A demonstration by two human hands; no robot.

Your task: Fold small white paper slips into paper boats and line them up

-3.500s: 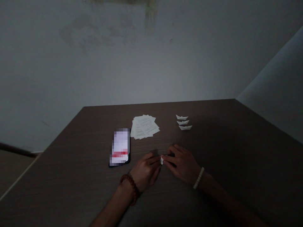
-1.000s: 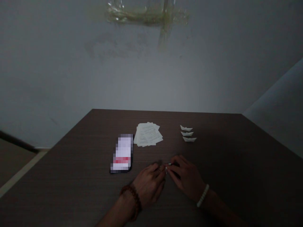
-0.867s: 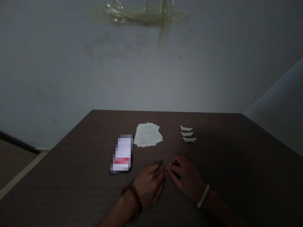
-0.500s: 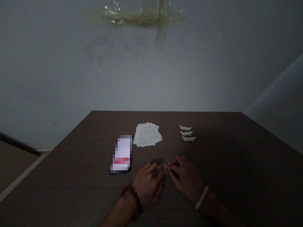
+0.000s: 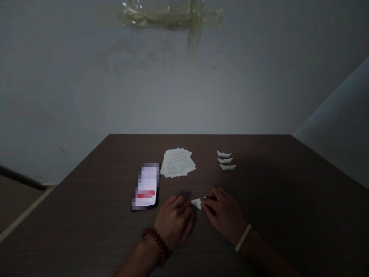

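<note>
Between my hands, low over the near middle of the table, is a small white piece of folded paper [image 5: 196, 203] with a triangular outline. My right hand [image 5: 226, 211], wearing a pale beaded bracelet, pinches its right side between thumb and fingers. At the left corner are the curled fingertips of my left hand [image 5: 175, 221], which has a dark reddish beaded bracelet; they close on the paper's edge. Fingers cover both ends of the piece. Farther off, to the right, three small folded paper boats [image 5: 227, 167] sit in a column.
A loose stack of printed paper sheets [image 5: 178, 163] lies beyond my hands. Left of it a phone [image 5: 147, 184] rests with its screen lit and blurred. The dark wooden table [image 5: 86, 215] reaches back to a grey wall [image 5: 184, 96] with shiny tape [image 5: 161, 21] stuck on it.
My left hand has shifted slightly left, away from my right hand. More of the folded paper shows between them, now as a flat white triangle. The whole view has shifted a little.
</note>
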